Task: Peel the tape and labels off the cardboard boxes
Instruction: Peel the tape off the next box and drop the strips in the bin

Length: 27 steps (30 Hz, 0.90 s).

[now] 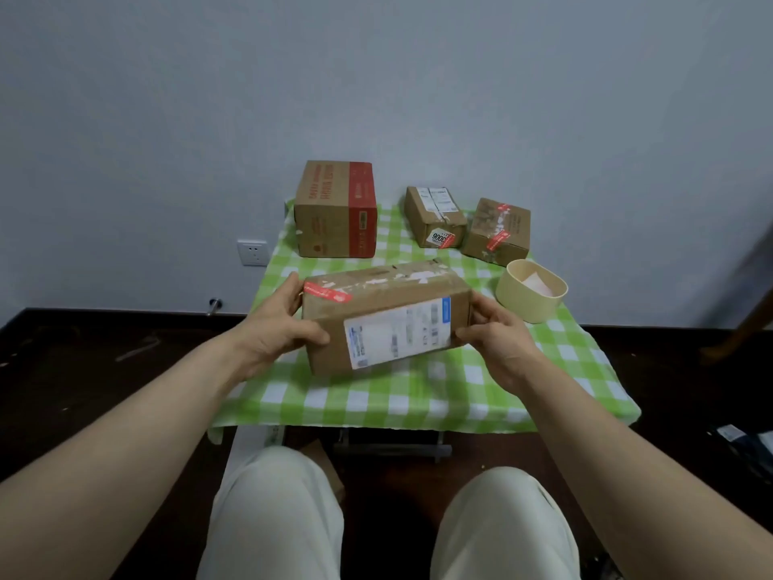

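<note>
A long cardboard box (pixel 376 303) is held over the middle of the table between both hands. Its near face carries a white shipping label (pixel 399 330) with a blue edge. Red tape (pixel 326 293) and torn white paper remnants mark its top. My left hand (pixel 280 324) grips the box's left end, thumb on the near face. My right hand (pixel 491 332) grips the right end, fingers curled round the corner.
On the green checked tablecloth (pixel 418 403), a tall box with a red band (pixel 334 209) stands at the back left. Two small taped boxes (pixel 435 217) (pixel 497 230) sit at the back right. A cream round tub (pixel 531 290) holding paper is at the right. My knees are below the table edge.
</note>
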### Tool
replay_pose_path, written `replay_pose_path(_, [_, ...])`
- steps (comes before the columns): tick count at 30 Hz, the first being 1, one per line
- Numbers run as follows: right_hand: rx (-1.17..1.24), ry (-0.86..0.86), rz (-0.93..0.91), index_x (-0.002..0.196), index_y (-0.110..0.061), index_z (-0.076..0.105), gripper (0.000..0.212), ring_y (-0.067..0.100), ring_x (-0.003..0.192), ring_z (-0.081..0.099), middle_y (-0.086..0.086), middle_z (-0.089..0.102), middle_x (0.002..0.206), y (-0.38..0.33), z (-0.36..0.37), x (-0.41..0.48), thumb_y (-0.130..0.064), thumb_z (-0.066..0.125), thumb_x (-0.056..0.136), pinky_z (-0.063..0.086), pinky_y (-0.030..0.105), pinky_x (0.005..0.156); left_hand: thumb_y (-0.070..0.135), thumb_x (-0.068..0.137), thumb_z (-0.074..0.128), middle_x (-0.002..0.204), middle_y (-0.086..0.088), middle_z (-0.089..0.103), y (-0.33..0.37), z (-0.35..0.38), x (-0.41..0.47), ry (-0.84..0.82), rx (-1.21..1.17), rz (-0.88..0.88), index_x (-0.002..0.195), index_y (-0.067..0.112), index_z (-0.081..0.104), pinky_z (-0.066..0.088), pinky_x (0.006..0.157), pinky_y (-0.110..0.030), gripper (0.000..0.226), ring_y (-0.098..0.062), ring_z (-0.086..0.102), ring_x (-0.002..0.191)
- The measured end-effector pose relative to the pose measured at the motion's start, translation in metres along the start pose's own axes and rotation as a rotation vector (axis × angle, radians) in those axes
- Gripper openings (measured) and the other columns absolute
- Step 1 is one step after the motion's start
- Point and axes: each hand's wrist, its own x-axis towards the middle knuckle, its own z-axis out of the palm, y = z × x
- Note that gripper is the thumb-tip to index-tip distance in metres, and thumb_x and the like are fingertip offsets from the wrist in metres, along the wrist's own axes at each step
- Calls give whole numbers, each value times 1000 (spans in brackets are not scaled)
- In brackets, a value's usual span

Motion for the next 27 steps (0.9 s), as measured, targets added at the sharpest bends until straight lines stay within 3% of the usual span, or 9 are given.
replay_pose_path(3, [-59,0,53,113,-13,66,64,19,90,57,3,69,91,0,2,-1,7,42,57,48,27,81,-14,61,65,126,13,47,-3,4,-2,25,105,47,150,24,13,46,92,-28,110,-13,46,122])
replay_pose_path(5, [-33,30,95,106,-15,69,59,18,96,57,3,70,97,1,4,0,-10,44,54,44,31,95,1,57,57,118,11,51,-2,9,-5,47,45,47,136,34,39,44,89,-30,87,-13,48,115])
replay_pose_path(7, [-19,72,125,98,-15,70,35,18,96,60,3,70,95,5,6,1,-22,54,67,45,33,96,7,59,53,103,13,54,-1,14,-7,86,-14,44,108,43,52,42,80,-29,61,-14,48,102])
replay_pose_path(10, [-118,150,94,100,-10,65,25,20,87,63,2,68,87,11,7,5,-29,66,83,50,31,82,-8,76,62,133,13,45,-8,15,-4,97,-5,63,145,25,30,46,82,-25,83,-1,50,105])
replay_pose_path(14, [-186,178,39,121,-7,58,37,16,86,61,5,66,104,14,7,13,-25,61,89,47,24,68,-4,69,75,153,2,28,-21,15,0,125,94,44,150,19,16,37,108,-41,104,-8,30,136])
replay_pose_path(17, [-245,202,-10,135,-11,48,46,12,107,54,3,56,131,6,8,18,-24,56,92,43,24,86,23,51,88,150,-1,30,-29,19,0,131,222,10,149,24,17,36,109,-46,122,-14,31,135])
replay_pose_path(21, [-402,215,-79,139,-21,43,47,16,129,44,1,48,140,-4,14,29,-24,54,94,36,32,107,51,32,85,143,0,30,-35,23,-1,130,340,-39,149,23,18,30,113,-43,138,-16,35,130])
replay_pose_path(24, [-365,191,15,145,-25,30,57,19,124,45,0,37,148,-7,26,33,-22,54,93,42,40,104,38,44,90,137,-4,41,-35,24,-2,169,291,-64,143,17,34,41,106,-42,115,-18,45,123])
replay_pose_path(27, [-32,118,83,149,-21,19,68,17,107,48,4,21,155,-10,44,32,-3,53,93,50,32,90,8,70,79,126,-12,52,-28,26,-4,216,93,-130,131,8,46,59,74,-34,69,-22,59,106])
